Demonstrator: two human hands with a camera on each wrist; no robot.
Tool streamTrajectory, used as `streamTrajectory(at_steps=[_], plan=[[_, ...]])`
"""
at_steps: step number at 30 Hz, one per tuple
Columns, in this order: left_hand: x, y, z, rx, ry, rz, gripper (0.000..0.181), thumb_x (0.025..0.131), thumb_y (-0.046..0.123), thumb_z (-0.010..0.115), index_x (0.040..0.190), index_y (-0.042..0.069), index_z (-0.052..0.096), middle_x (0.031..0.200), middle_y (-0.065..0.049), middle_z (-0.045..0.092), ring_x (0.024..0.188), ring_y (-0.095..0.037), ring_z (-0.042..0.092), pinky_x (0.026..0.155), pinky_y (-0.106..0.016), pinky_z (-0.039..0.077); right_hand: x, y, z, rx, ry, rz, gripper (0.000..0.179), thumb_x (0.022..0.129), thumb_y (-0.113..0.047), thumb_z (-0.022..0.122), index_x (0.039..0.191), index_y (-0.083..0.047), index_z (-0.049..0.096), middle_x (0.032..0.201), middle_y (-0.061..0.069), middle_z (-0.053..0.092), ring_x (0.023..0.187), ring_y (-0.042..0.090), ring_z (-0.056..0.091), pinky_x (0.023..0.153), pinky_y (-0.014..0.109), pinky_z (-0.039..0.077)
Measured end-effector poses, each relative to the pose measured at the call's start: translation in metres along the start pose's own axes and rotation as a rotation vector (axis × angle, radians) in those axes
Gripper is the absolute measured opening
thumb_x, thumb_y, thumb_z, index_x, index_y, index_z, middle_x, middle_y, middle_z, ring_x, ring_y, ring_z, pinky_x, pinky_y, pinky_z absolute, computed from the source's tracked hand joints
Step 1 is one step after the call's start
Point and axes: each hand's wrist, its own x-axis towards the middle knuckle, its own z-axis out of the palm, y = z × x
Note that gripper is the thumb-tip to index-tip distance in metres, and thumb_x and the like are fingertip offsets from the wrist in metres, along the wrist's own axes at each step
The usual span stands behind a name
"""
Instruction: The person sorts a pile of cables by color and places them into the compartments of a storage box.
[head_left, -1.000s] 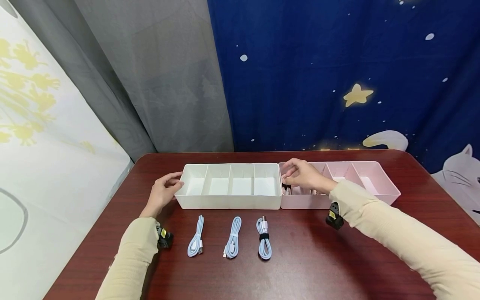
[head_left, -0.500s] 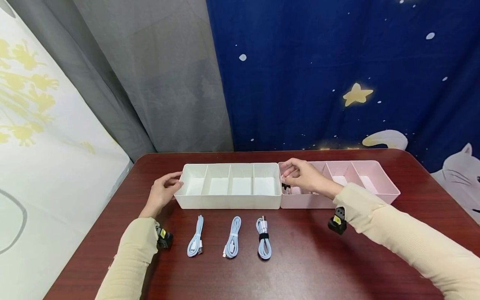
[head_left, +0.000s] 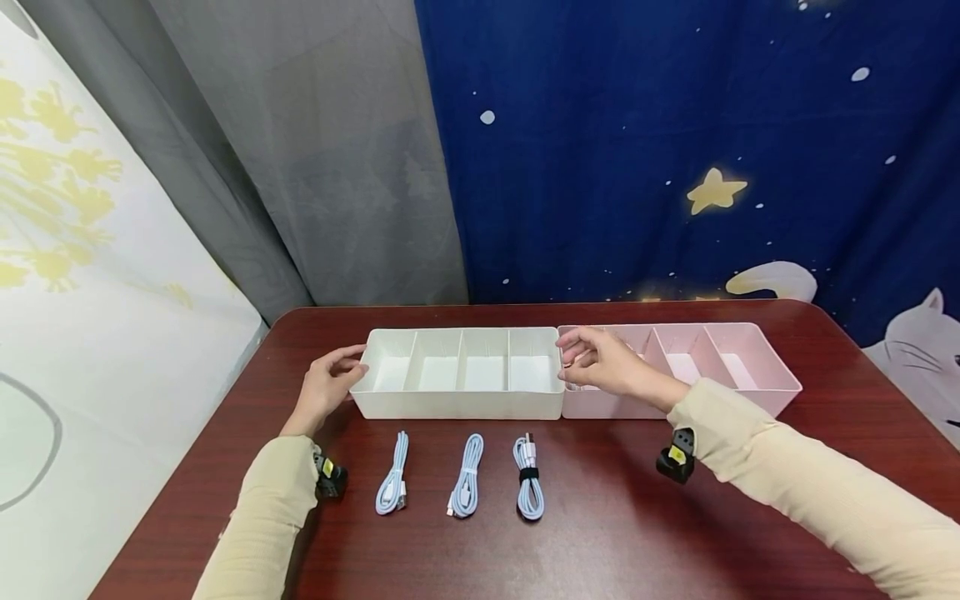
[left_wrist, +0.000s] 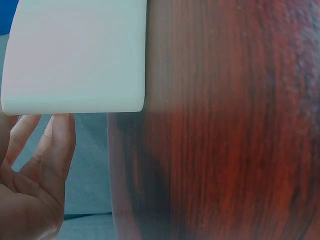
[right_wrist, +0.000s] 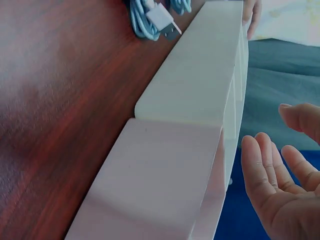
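Observation:
A white divided organizer box [head_left: 457,405] stands on the table, end to end with a pink one [head_left: 720,403]. My left hand [head_left: 324,385] rests at the white box's left end. In the left wrist view, its extended fingers [left_wrist: 61,132] touch that end. Over the pink box's leftmost part hovers my right hand [head_left: 611,365]. In the right wrist view its thumb stands apart from the fingers, with nothing visible between them. What lies in the pink box under this hand is mostly hidden.
Three coiled light-blue cables lie in a row before the white box: the left cable [head_left: 392,475], the middle cable [head_left: 467,477] and the right cable [head_left: 531,492] with a black strap. The table's [head_left: 600,533] back edge runs just behind the boxes, near a curtain [head_left: 360,167].
My right hand has let go of a small black-strapped cable bundle in the pink box's leftmost compartment, and its fingers have lifted slightly and spread. The left hand stays put.

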Motion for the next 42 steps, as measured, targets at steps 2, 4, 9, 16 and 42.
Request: streamTrajectory(at_steps=[2,4,9,16,42], plan=[[-0.001,0.001,0.000,0.001,-0.007,0.005,0.041,0.088,0.026,0.055,0.127,0.012,0.049,0.107,-0.017,0.055,0.087,-0.025,0.055,0.065,-0.036,0.051,-0.002,-0.001,0.002,0.017,-0.004,-0.005,0.040,0.075,0.000,0.066,0.110,0.009,0.050,0.094,0.023,0.057,0.079,0.026,0.061,0.064,0.029,0.051],[0.000,0.001,0.000,-0.002,-0.006,0.005,0.041,0.088,0.025,0.055,0.126,0.012,0.050,0.107,-0.016,0.055,0.086,-0.024,0.055,0.065,-0.037,0.051,-0.005,-0.002,0.003,0.034,-0.012,-0.021,0.041,0.074,0.001,0.066,0.110,0.011,0.049,0.093,0.025,0.057,0.078,0.026,0.061,0.064,0.028,0.051],[0.000,0.001,0.000,-0.004,-0.006,0.006,0.041,0.088,0.024,0.055,0.126,0.011,0.049,0.106,-0.016,0.054,0.085,-0.022,0.055,0.065,-0.038,0.051,-0.011,-0.003,0.008,0.045,-0.025,-0.036,0.041,0.075,0.002,0.065,0.110,0.012,0.048,0.094,0.024,0.057,0.080,0.026,0.060,0.067,0.026,0.050],[0.000,0.001,0.000,0.003,-0.005,-0.003,0.041,0.088,0.025,0.055,0.126,0.012,0.050,0.106,-0.016,0.054,0.086,-0.024,0.055,0.065,-0.036,0.051,-0.017,-0.004,0.013,0.082,-0.041,-0.019,0.040,0.075,0.000,0.066,0.110,0.009,0.049,0.091,0.014,0.058,0.079,0.022,0.060,0.068,0.027,0.049],[-0.001,0.001,0.000,-0.007,-0.013,-0.012,0.043,0.088,0.025,0.054,0.128,0.012,0.048,0.108,-0.017,0.054,0.089,-0.026,0.054,0.069,-0.040,0.050,-0.026,-0.003,0.038,0.140,-0.122,-0.006,0.040,0.076,-0.004,0.066,0.109,0.010,0.049,0.094,0.024,0.055,0.078,0.022,0.060,0.066,0.028,0.049]])
